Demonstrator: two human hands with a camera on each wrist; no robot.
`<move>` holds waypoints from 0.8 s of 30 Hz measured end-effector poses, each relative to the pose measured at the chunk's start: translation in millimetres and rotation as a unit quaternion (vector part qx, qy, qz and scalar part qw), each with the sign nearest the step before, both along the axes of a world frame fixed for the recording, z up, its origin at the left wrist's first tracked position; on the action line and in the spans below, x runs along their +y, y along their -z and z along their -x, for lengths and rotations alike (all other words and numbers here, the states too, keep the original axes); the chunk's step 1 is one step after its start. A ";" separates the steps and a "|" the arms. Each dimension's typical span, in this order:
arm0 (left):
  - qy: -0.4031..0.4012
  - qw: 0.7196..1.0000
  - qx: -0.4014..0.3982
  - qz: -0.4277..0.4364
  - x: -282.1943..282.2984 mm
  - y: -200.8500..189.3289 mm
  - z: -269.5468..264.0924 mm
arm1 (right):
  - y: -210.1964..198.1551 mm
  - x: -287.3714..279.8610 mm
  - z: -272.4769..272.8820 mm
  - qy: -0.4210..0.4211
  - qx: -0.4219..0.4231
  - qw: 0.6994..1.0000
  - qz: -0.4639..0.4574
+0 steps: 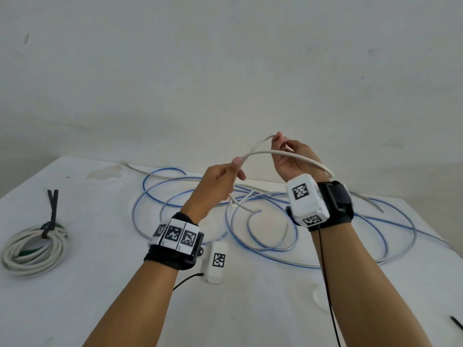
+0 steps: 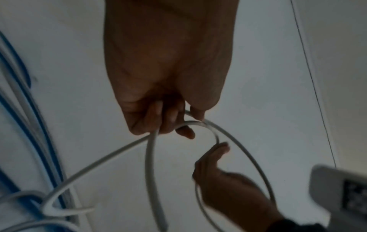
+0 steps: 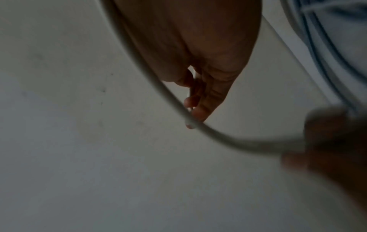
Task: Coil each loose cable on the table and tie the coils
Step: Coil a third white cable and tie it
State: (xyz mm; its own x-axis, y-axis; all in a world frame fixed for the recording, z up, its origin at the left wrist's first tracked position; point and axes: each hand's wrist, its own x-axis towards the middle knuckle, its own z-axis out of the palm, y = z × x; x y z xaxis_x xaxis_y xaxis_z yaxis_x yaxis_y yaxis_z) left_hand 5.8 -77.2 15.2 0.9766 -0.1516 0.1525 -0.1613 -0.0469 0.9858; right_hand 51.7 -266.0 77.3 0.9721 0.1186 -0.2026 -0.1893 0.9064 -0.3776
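A loose white cable (image 1: 300, 159) arcs in the air between my hands above the table (image 1: 100, 296). My left hand (image 1: 236, 166) grips it with curled fingers, and in the left wrist view the left hand (image 2: 164, 124) holds overlapping loops of white cable (image 2: 234, 141). My right hand (image 1: 279, 141) is raised higher and pinches the cable near its fingertips; the right hand (image 3: 196, 108) has the cable (image 3: 158, 84) crossing in front of it. A long blue-striped cable (image 1: 170, 169) sprawls loose on the table beneath both hands.
A white coil (image 1: 30, 254) bound with a black tie (image 1: 51, 216) lies at the table's left. Another black tie (image 1: 456, 326) lies near the right front edge. A bare wall rises behind the table.
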 end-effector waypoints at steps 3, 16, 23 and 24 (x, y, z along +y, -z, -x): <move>-0.021 0.996 0.034 0.080 5.4 -12.1 2.1 | 26.3 -3.6 -7.2 0.068 0.013 0.980 0.187; -0.149 0.949 0.005 0.279 50.1 -13.4 2.6 | 100.2 -42.2 -8.7 -0.019 -0.009 0.700 0.714; -0.152 0.966 -0.037 0.206 43.3 0.8 4.5 | 63.1 12.6 28.1 0.155 -0.247 0.638 0.712; -0.158 0.964 -0.037 0.213 42.8 -0.4 5.4 | 57.8 24.8 38.3 0.101 -0.257 0.677 0.683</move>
State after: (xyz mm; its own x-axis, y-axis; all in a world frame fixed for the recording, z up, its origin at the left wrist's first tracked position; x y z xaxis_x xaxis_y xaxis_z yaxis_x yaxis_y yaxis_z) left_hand 0.5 -34.4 15.7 0.9479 0.2429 0.2064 -0.2759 0.3012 0.9128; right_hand 13.4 -241.2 19.4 0.9241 0.0154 0.3818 0.3606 -0.3661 -0.8579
